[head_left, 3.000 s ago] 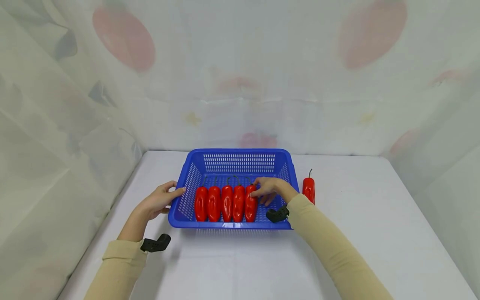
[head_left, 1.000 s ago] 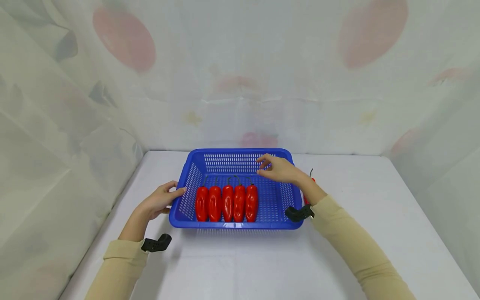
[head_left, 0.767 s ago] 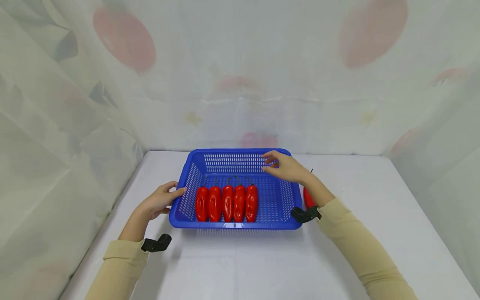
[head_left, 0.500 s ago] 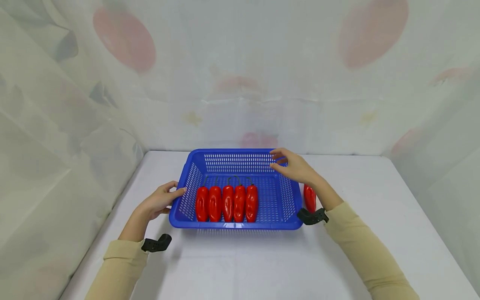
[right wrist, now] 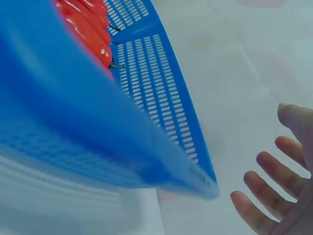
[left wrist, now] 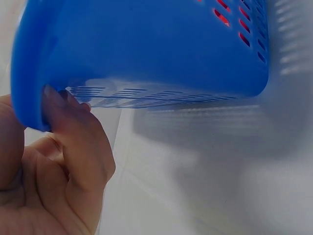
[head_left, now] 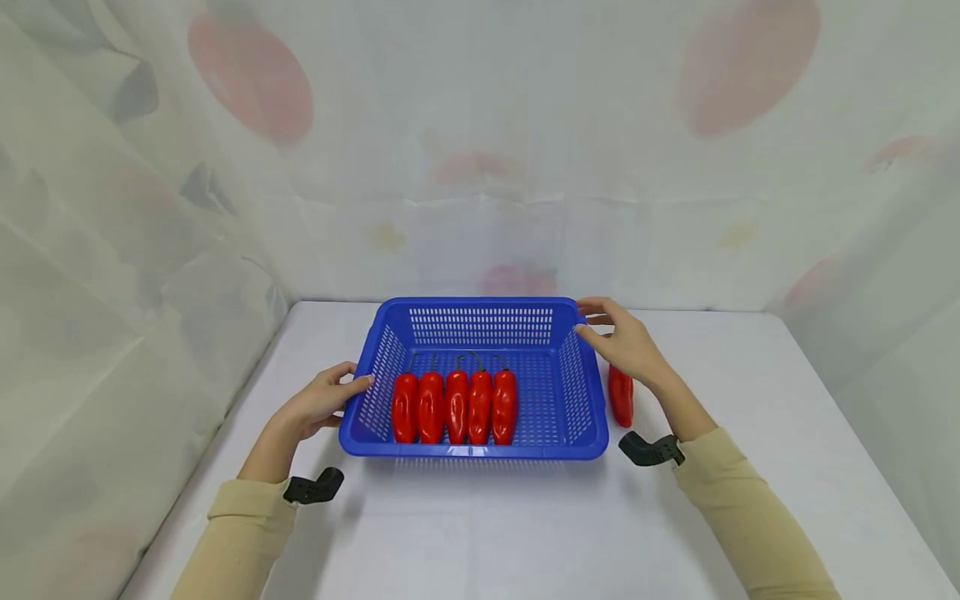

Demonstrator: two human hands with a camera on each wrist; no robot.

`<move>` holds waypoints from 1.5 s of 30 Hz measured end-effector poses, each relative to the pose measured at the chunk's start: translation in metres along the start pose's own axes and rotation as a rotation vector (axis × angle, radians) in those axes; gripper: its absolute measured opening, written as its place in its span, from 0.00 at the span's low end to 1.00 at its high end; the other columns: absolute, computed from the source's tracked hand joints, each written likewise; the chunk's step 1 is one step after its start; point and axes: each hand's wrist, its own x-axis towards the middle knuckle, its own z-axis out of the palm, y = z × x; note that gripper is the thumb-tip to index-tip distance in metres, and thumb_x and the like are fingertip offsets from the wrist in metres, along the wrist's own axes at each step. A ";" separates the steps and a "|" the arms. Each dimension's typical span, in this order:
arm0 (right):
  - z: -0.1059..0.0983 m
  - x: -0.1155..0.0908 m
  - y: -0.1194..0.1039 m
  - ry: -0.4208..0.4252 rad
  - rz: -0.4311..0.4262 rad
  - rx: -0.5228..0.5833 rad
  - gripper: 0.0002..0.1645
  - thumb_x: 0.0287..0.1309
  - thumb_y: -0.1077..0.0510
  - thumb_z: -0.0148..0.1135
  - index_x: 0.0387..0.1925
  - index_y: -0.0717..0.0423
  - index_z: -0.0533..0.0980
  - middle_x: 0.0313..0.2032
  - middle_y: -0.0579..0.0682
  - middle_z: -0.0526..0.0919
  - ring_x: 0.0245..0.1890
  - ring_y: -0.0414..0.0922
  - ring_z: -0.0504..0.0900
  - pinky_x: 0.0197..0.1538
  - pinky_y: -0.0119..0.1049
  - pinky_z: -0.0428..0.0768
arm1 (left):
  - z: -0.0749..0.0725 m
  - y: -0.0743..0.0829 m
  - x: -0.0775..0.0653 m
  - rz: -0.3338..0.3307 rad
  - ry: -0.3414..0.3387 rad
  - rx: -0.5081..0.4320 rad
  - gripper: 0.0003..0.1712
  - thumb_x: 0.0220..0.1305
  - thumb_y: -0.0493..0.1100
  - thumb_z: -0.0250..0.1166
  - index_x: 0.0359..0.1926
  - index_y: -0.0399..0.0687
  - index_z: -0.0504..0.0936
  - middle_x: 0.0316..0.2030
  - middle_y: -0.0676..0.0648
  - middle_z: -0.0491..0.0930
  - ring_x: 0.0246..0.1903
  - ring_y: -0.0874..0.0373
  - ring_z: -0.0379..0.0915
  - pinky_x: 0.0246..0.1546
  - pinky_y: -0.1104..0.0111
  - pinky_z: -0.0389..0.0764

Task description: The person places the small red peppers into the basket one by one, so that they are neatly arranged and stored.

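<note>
A blue plastic basket (head_left: 427, 451) with slotted walls stands on the white table. Several red chili peppers (head_left: 431, 408) with thin green stems lie side by side inside it, left of its right wall. My left hand (head_left: 318, 400) grips the basket's left rim, thumb above and fingers curled beneath, as the left wrist view confirms. Beside the back right corner is my right hand (head_left: 628, 343), its fingers spread and holding nothing. In the right wrist view, a gap separates that hand (right wrist: 301, 215) from the rim. Outside, a single chili pepper (head_left: 621, 396) lies by the basket's right side, its top hidden behind the right hand.
White cloth with faded fruit prints hangs behind the table (head_left: 750, 433) and along both sides. A black camera mount (head_left: 651, 450) sits on the right wrist, and another mount (head_left: 313, 486) on the left.
My right hand has let go of the rightmost pepper in the basket, lifted, and moved right past the back right corner. The left hand keeps its grip; the basket stays in place.
</note>
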 end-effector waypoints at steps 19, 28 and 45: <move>-0.005 -0.007 0.092 0.202 0.139 -0.024 0.34 0.58 0.35 0.52 0.64 0.34 0.59 0.59 0.49 0.71 0.56 0.53 0.71 0.27 0.58 0.76 | 0.001 0.001 0.000 0.006 0.008 0.016 0.27 0.64 0.56 0.56 0.54 0.42 0.63 0.43 0.37 0.79 0.35 0.50 0.81 0.36 0.56 0.82; -0.011 -0.024 0.075 0.197 0.179 0.060 0.37 0.59 0.39 0.53 0.65 0.51 0.60 0.59 0.62 0.68 0.57 0.61 0.69 0.49 0.59 0.75 | 0.000 0.000 0.001 0.004 0.002 0.008 0.27 0.64 0.56 0.56 0.54 0.42 0.63 0.42 0.38 0.79 0.35 0.51 0.81 0.36 0.55 0.82; 0.011 -0.021 0.153 0.170 0.310 0.031 0.49 0.52 0.26 0.47 0.68 0.47 0.54 0.61 0.61 0.66 0.57 0.60 0.69 0.46 0.51 0.79 | 0.001 0.000 0.000 -0.003 0.011 0.011 0.27 0.64 0.56 0.56 0.54 0.42 0.62 0.43 0.38 0.79 0.35 0.50 0.81 0.36 0.56 0.82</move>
